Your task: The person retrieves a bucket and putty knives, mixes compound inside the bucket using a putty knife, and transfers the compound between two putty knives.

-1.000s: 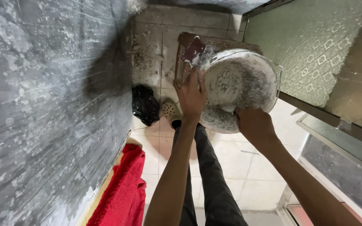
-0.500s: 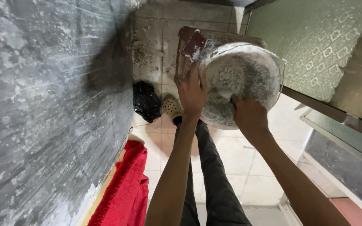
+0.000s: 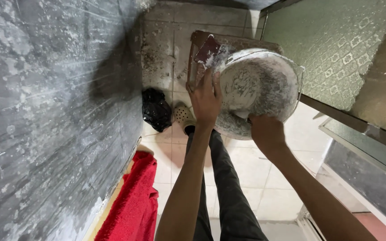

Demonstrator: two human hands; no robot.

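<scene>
Plaster-caked basin (image 3: 260,89) gripped by left hand (image 3: 205,100) and right hand (image 3: 266,134), above black bag (image 3: 156,109).

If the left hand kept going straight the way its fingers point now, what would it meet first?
The left hand points up the picture along the plaster-caked basin rim. Straight on lies the red-brown scraper blade, which looks nearest, though depth is unclear.

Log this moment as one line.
left hand: on rim of plaster-caked pan, holding trowel | right hand: gripping pan's lower edge | pan: tilted, raised above tiled floor | left: grey wall
</scene>
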